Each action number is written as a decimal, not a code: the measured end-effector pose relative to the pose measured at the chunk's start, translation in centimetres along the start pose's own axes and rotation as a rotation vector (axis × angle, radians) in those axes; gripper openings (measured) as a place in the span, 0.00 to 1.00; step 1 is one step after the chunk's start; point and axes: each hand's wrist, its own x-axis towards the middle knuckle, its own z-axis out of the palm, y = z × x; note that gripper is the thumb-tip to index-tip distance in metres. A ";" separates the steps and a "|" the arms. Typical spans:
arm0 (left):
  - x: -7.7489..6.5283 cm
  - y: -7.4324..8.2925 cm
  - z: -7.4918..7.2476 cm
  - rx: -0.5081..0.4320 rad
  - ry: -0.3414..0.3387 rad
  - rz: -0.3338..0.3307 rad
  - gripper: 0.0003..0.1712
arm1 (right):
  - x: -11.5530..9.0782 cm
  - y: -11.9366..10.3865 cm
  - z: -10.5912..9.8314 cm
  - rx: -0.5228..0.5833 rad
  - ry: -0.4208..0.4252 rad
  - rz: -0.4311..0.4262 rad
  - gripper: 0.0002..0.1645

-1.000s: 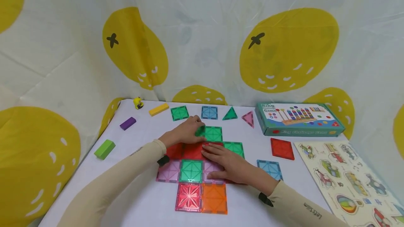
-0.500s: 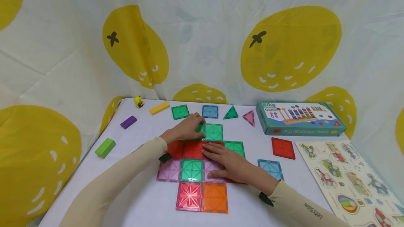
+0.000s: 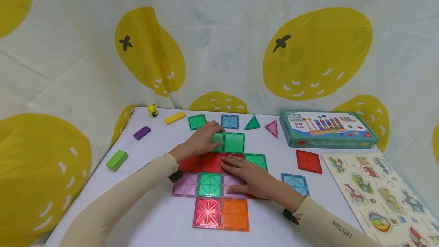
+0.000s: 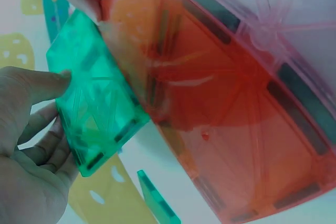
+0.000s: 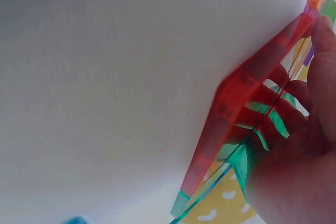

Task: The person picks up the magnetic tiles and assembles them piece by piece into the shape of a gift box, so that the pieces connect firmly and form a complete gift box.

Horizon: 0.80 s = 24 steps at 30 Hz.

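A translucent green square magnetic tile (image 4: pixel 100 103) is pinched between the thumb and fingers of my left hand (image 3: pixel 201 139). In the head view it lies along the left side of another green tile (image 3: pixel 234 142), behind a row of red tiles (image 3: pixel 210 162). My right hand (image 3: pixel 253 177) rests with extended fingers on the joined tiles, over part of a red tile and a light pink tile (image 3: pixel 229 183), which it partly hides. Nearer me are a green tile (image 3: pixel 210 184), a left pink tile (image 3: pixel 185 185), a bright pink-red tile (image 3: pixel 207 213) and an orange tile (image 3: pixel 235 215).
Loose green (image 3: pixel 197 122) and blue (image 3: pixel 229 121) squares and two triangles lie at the back. Right are a red tile (image 3: pixel 309 161), a blue tile (image 3: pixel 295 184), a game box (image 3: pixel 329 129) and a puzzle board (image 3: pixel 372 193). Blocks, including a purple block (image 3: pixel 141 133), lie left.
The green tile in my left hand has turned from tilted to flatter, lining up beside the other green tile. My right hand stays in place on the tiles.
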 end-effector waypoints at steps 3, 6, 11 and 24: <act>-0.5 0.3 -0.4 -0.035 0.035 0.021 0.22 | 0.0 0.0 0.0 0.008 0.006 -0.006 0.50; -1.0 0.6 -0.6 -0.061 0.064 0.042 0.20 | 0.0 0.0 0.0 0.017 0.008 -0.012 0.50; -1.7 1.0 -0.8 -0.079 0.095 0.080 0.17 | -0.1 -0.1 -0.1 0.021 0.005 -0.007 0.50; -3.7 1.0 -1.4 -0.150 0.161 0.120 0.16 | 0.1 0.1 0.1 0.009 0.000 0.001 0.50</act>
